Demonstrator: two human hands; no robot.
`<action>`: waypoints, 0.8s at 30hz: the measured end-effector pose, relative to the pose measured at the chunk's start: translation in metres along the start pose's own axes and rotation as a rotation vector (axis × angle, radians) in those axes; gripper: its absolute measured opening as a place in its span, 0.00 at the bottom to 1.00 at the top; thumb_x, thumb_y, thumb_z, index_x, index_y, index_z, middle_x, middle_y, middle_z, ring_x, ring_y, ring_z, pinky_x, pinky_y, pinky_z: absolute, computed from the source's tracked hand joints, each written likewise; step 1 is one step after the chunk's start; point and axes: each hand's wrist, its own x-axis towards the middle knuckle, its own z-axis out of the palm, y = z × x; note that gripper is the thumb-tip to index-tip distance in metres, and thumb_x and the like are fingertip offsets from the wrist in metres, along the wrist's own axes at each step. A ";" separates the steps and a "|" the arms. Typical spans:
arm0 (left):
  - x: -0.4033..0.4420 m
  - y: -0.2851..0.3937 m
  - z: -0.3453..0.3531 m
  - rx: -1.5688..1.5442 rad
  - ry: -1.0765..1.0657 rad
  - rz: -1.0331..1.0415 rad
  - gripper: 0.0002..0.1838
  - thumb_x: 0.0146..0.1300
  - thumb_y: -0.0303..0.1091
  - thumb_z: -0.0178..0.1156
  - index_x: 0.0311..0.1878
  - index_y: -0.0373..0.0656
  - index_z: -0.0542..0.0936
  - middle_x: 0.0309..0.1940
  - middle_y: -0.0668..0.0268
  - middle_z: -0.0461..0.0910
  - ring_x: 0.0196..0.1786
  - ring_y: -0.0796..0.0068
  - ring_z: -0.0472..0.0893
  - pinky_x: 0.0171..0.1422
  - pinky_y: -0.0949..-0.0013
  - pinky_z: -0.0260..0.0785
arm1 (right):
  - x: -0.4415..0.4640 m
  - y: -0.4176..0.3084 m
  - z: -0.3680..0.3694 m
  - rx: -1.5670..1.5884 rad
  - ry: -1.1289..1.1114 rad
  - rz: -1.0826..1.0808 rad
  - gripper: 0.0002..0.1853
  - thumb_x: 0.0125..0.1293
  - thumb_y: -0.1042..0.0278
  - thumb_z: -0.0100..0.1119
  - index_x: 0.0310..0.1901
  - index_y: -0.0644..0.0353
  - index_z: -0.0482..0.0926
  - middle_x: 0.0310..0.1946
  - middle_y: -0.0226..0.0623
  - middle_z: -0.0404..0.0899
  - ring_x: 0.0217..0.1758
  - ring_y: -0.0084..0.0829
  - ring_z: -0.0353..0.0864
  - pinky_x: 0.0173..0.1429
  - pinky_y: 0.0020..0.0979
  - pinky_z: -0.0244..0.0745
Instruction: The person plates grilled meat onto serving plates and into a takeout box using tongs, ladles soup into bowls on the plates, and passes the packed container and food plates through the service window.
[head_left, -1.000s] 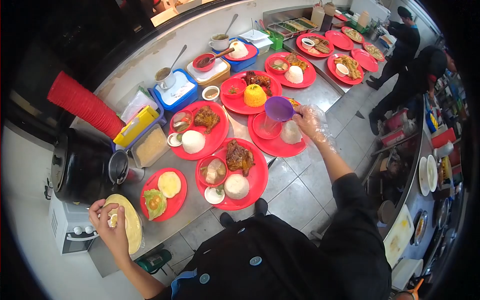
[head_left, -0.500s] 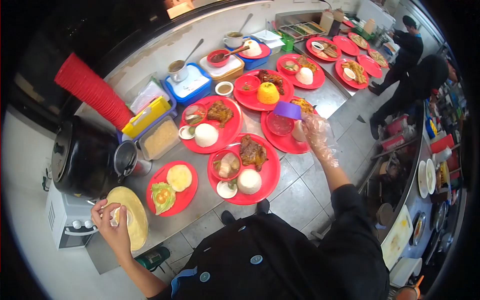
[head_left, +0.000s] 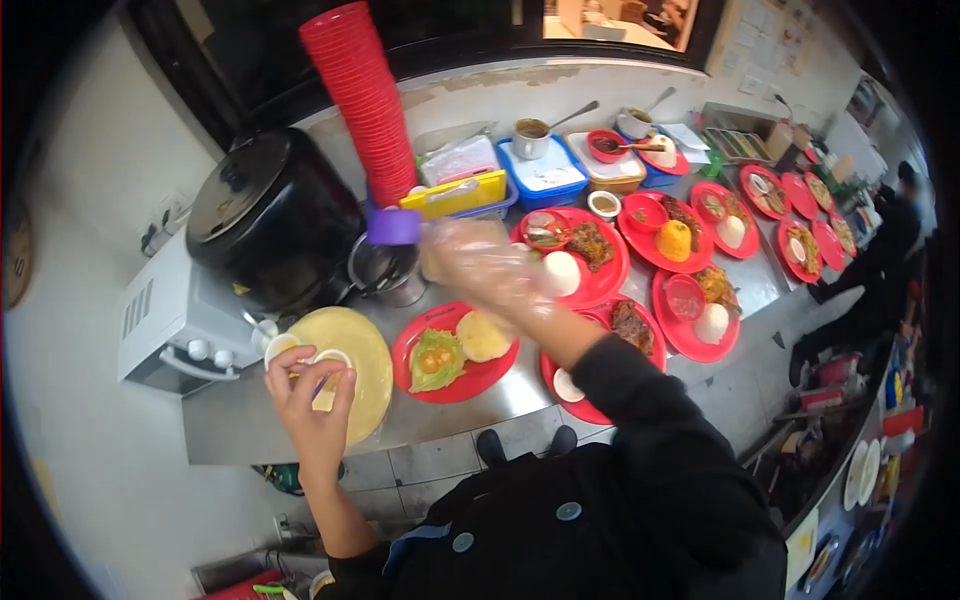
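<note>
My left hand (head_left: 312, 405) has its fingers curled over two small white cups (head_left: 331, 362) at a yellow round surface (head_left: 372, 375). Whatever its fingertips pinch is partly hidden. In a clear plastic glove, my right hand (head_left: 490, 268) grips a purple cup (head_left: 393, 227) above the steel counter, near a metal pot (head_left: 398, 285). Below that arm lies a red plate (head_left: 470, 385) with a lettuce leaf, tomato slices and a pale yellow round. My right forearm partly covers another red plate (head_left: 655, 345) with meat.
A black cooker (head_left: 275, 215) and white oven (head_left: 185, 310) stand left. Stacked red bowls (head_left: 365, 100) rise behind the counter. Red plates (head_left: 705, 340) of rice and meat line the right side. Blue tubs (head_left: 545, 185) sit at the wall. A co-worker (head_left: 890, 230) in black stands far right.
My right hand has swept left with the purple cup, from the rice plates towards the metal pot. My left hand stays by the yellow round. The view has turned left.
</note>
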 end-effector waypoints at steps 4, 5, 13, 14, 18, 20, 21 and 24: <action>-0.002 -0.007 0.024 -0.091 -0.054 0.033 0.06 0.50 0.26 0.65 0.32 0.43 0.79 0.45 0.65 0.70 0.43 0.72 0.69 0.45 0.70 0.63 | 0.018 0.002 0.062 -0.279 0.151 -0.018 0.12 0.57 0.71 0.45 0.40 0.66 0.74 0.39 0.43 0.75 0.43 0.43 0.76 0.46 0.42 0.71; -0.003 -0.007 0.031 -0.098 -0.078 0.058 0.08 0.48 0.27 0.67 0.32 0.43 0.80 0.43 0.65 0.69 0.41 0.70 0.71 0.46 0.68 0.62 | 0.008 0.003 0.045 -0.223 0.220 -0.032 0.13 0.57 0.71 0.46 0.41 0.65 0.74 0.39 0.43 0.75 0.42 0.43 0.76 0.46 0.43 0.70; -0.044 0.051 0.140 -0.822 -0.471 -0.234 0.10 0.59 0.25 0.60 0.44 0.35 0.75 0.41 0.63 0.73 0.42 0.75 0.76 0.45 0.76 0.71 | -0.283 0.176 -0.064 0.088 0.826 0.973 0.12 0.65 0.66 0.44 0.38 0.64 0.75 0.28 0.40 0.75 0.31 0.37 0.74 0.37 0.36 0.71; -0.048 0.074 0.165 -0.946 -0.585 -0.307 0.11 0.61 0.25 0.59 0.46 0.33 0.74 0.41 0.63 0.75 0.43 0.75 0.77 0.45 0.77 0.72 | -0.345 0.217 -0.043 0.443 1.063 0.973 0.12 0.65 0.63 0.46 0.41 0.62 0.74 0.30 0.39 0.75 0.32 0.37 0.74 0.38 0.37 0.72; -0.048 0.156 0.321 -1.065 -0.778 -0.238 0.15 0.64 0.30 0.56 0.50 0.31 0.73 0.42 0.59 0.79 0.45 0.73 0.79 0.48 0.71 0.72 | -0.490 0.319 -0.013 1.492 0.871 1.263 0.24 0.64 0.58 0.50 0.59 0.58 0.62 0.49 0.41 0.73 0.51 0.39 0.74 0.53 0.45 0.73; -0.034 0.178 0.414 -0.701 -0.733 -0.157 0.18 0.63 0.35 0.55 0.50 0.31 0.73 0.43 0.52 0.79 0.45 0.65 0.80 0.50 0.67 0.71 | -0.475 0.313 -0.020 1.752 0.882 0.978 0.25 0.63 0.58 0.53 0.60 0.55 0.61 0.53 0.40 0.72 0.54 0.40 0.73 0.53 0.47 0.73; -0.026 0.185 0.457 -0.571 -0.689 -0.155 0.19 0.62 0.36 0.54 0.49 0.30 0.73 0.43 0.50 0.79 0.44 0.61 0.80 0.49 0.66 0.71 | -0.469 0.313 -0.022 1.810 0.911 0.909 0.25 0.62 0.59 0.54 0.60 0.53 0.62 0.54 0.39 0.71 0.54 0.39 0.73 0.53 0.47 0.73; -0.010 0.193 0.552 -0.473 -0.671 -0.483 0.20 0.60 0.37 0.50 0.46 0.28 0.74 0.43 0.44 0.77 0.41 0.55 0.80 0.45 0.62 0.71 | -0.454 0.325 -0.024 1.723 0.900 0.910 0.25 0.60 0.64 0.56 0.59 0.49 0.61 0.53 0.36 0.72 0.53 0.36 0.74 0.51 0.47 0.74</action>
